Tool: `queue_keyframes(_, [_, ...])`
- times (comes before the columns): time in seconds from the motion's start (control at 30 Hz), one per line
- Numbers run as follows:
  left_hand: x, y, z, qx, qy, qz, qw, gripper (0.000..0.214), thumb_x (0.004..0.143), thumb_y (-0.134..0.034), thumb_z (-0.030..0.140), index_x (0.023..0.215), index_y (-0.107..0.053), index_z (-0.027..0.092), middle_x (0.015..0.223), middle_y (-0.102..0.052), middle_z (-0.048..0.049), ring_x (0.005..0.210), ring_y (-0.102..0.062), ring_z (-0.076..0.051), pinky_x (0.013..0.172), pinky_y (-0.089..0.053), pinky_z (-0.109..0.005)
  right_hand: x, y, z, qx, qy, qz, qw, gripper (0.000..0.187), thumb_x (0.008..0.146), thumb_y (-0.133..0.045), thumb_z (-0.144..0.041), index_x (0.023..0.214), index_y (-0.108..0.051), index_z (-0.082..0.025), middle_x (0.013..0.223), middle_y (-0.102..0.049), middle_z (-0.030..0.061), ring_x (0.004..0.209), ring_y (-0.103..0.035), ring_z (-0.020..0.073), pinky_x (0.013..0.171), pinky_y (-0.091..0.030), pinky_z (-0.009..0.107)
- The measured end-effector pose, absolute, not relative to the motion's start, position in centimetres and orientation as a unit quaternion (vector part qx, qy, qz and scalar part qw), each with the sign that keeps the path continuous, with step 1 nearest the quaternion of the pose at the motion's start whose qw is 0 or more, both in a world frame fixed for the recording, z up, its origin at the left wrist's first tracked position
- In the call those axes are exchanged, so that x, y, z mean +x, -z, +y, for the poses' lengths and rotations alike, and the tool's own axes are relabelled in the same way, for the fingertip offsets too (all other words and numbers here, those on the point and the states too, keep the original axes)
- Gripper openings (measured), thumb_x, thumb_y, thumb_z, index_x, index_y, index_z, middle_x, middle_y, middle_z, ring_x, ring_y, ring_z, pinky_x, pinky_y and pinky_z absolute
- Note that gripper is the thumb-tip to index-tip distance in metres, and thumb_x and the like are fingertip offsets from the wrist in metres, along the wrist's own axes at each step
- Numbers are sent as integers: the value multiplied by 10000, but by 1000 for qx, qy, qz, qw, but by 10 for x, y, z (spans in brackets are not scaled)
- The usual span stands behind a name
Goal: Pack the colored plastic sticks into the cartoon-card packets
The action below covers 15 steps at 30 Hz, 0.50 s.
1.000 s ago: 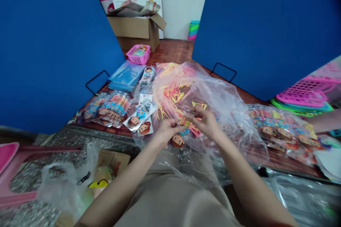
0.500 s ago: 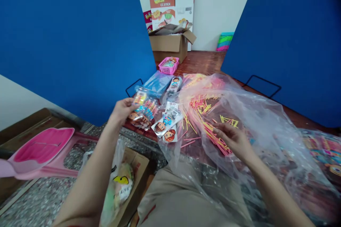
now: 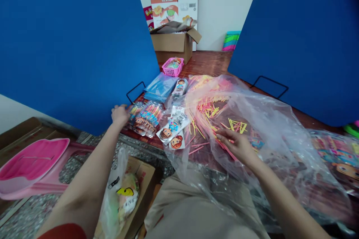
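Note:
My left hand (image 3: 120, 114) rests at the left end of a pile of filled cartoon packets (image 3: 146, 117) on the wooden table, fingers curled against the pile. My right hand (image 3: 236, 144) lies inside a big clear plastic bag (image 3: 252, 119), its fingers pinching thin pink and yellow sticks (image 3: 213, 114) that are scattered there. Loose printed cards with a cartoon face (image 3: 171, 132) lie between the two hands.
Blue divider boards (image 3: 70, 37) stand left and right. A pink basket (image 3: 172, 66), blue sheets (image 3: 161, 86) and an open cardboard box (image 3: 174, 41) sit farther back. More filled packets (image 3: 336, 157) lie at right. A pink stool (image 3: 33, 160) and a bagged box (image 3: 126, 194) are on the floor.
My left hand carried a filled packet left from the centre and set it down on the pile. My right hand stayed in the bag among the sticks. The view swung left.

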<state>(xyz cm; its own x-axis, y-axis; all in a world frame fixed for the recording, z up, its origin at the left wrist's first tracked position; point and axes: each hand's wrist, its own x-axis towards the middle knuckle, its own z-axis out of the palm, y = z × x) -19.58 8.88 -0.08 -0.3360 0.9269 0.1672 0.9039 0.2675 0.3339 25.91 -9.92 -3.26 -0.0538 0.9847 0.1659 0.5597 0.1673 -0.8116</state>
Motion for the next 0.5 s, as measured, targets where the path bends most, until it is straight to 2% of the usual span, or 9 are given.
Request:
queue_keyframes(0.07, [-171,0,79,625,-219,749,-13,348,770,-617,343,1026,-685,119,1105,-646,-199,1032,-569,-343,865,-415,-393,259,32,-98,-580,-281,-668,372,289,877,-525,-425,961,-685,-199,899,-743,73,803,-694,230,735,-527,331])
queue_keyframes(0.1, [-154,0,73,658,-236,715,7,329,801,-581,351,1012,-693,126,1079,-663,-180,1006,-586,-318,874,-416,-379,258,32,-97,-580,-279,-668,373,288,878,-524,-422,965,-685,-199,889,-743,71,803,-695,231,732,-528,330])
queue_keyframes(0.2, [-97,6,55,733,-263,606,160,254,811,-575,346,926,-710,164,958,-711,-101,918,-629,-248,841,-439,-315,255,32,-93,-577,-272,-674,373,285,884,-515,-406,966,-687,-194,900,-743,69,824,-694,231,746,-525,332])
queue_keyframes(0.27, [-64,14,45,738,-230,587,241,225,781,-619,354,882,-712,176,881,-721,-83,841,-643,-243,772,-449,-308,255,33,-90,-577,-264,-679,370,280,887,-510,-387,977,-690,-192,938,-742,72,842,-693,228,757,-521,333])
queue_keyframes(0.4, [-32,33,46,729,-165,626,224,306,600,-796,410,783,-689,190,805,-697,-77,826,-635,-263,721,-423,-304,274,34,-83,-601,-218,-683,353,284,882,-511,-364,994,-701,-185,929,-743,82,810,-687,224,727,-509,331])
queue_keyframes(0.5, [-30,45,59,681,-175,662,259,373,521,-834,428,725,-636,187,715,-654,-45,750,-616,-241,655,-409,-294,299,35,-78,-645,-168,-673,322,284,867,-518,-342,986,-712,-173,873,-743,88,724,-669,215,661,-486,317])
